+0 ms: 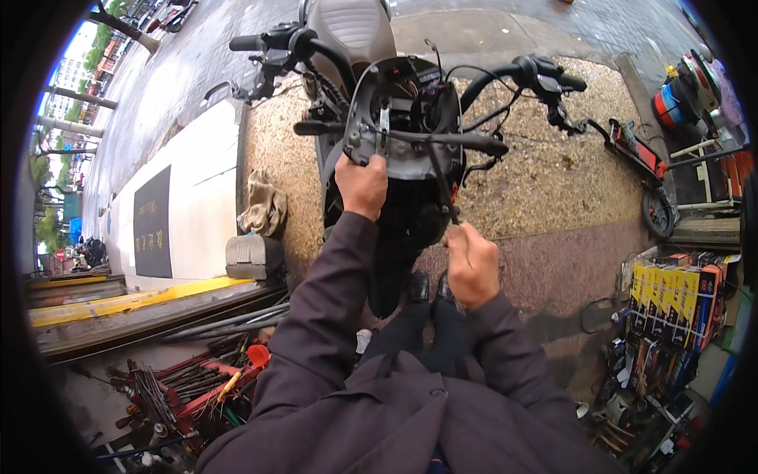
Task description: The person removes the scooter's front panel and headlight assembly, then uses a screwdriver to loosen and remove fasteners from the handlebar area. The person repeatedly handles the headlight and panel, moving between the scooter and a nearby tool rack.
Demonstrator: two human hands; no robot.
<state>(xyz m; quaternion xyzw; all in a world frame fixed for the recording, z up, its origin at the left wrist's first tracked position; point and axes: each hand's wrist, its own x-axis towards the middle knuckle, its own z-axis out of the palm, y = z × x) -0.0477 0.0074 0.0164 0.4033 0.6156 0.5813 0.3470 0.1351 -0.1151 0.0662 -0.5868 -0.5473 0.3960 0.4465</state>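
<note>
An electric scooter stands before me, its front housing uncovered and wires exposed inside. My left hand is closed around the lower left rim of that housing; its fingertips are hidden. A narrow silver metal piece stands upright just above the thumb. Lower and to the right, my right hand is a closed fist around the lower end of a long, thin dark strip, which looks like a cable or strap. It slants up taut to the housing. Whether its upper end is fixed there, I cannot tell.
Handlebar grips spread to both sides. Left of the scooter are a grey box, a cloth and a heap of tools. Stacked yellow boxes and a red kick scooter stand at the right.
</note>
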